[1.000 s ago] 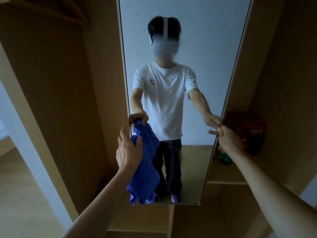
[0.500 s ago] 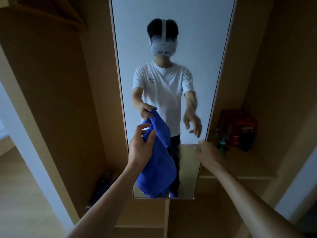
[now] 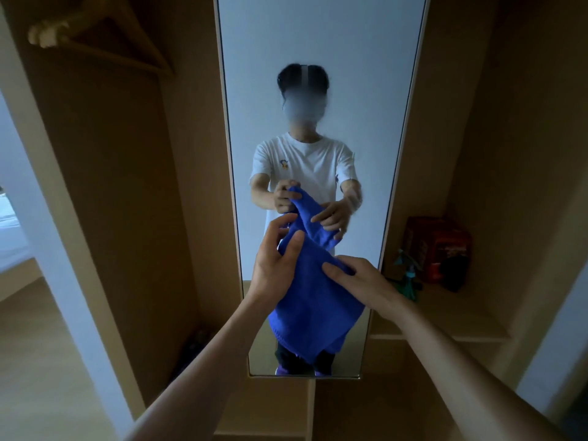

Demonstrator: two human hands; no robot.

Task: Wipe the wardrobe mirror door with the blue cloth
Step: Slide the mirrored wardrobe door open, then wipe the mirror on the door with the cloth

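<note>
Readying the blue cloth (image 3: 315, 307); no wiping yet, I judge.
My left hand (image 3: 273, 262) pinches its top edge; right hand (image 3: 359, 278) lays fingers on the fold, grip I cannot tell; cloth hangs between both hands, before the mirror door (image 3: 318, 90); next: bunch a pad, press it flat to the glass.

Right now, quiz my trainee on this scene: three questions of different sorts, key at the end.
1. True or false: the blue cloth lies pressed flat on the mirror door.
2. What stands on the shelf right of the mirror? A) red box B) white cup C) folded shirt
3. Fill in: the ___ hand pinches the cloth's upper end.
Key: 1 false, it hangs bunched in front of the glass; 2 A; 3 left hand, while the right hand touches the cloth lower down.
</note>
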